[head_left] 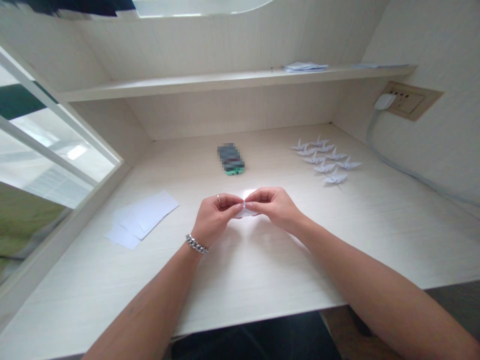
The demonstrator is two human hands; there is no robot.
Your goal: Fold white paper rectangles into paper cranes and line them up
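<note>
Over the middle of the desk, my left hand (216, 214) and my right hand (275, 206) meet at the fingertips. Between them is a small folded piece of white paper (246, 212), pinched by thumb and fingers on each side. My fingers cover much of it, so its exact folded shape is hidden. A ring and a silver chain bracelet (196, 244) are on my left hand and wrist. Several white paper cranes (335, 177) stand in a group at the back right. Loose white paper sheets (155, 212) lie overlapping to the left of my hands.
A blurred phone-like object (231, 159) with a green edge lies beyond my hands. Above the desk (262, 280) runs a shelf (210, 81) bearing a paper stack (305, 66). A white plug (384, 102) sits in the right wall socket, its cable trailing along the desk's right side.
</note>
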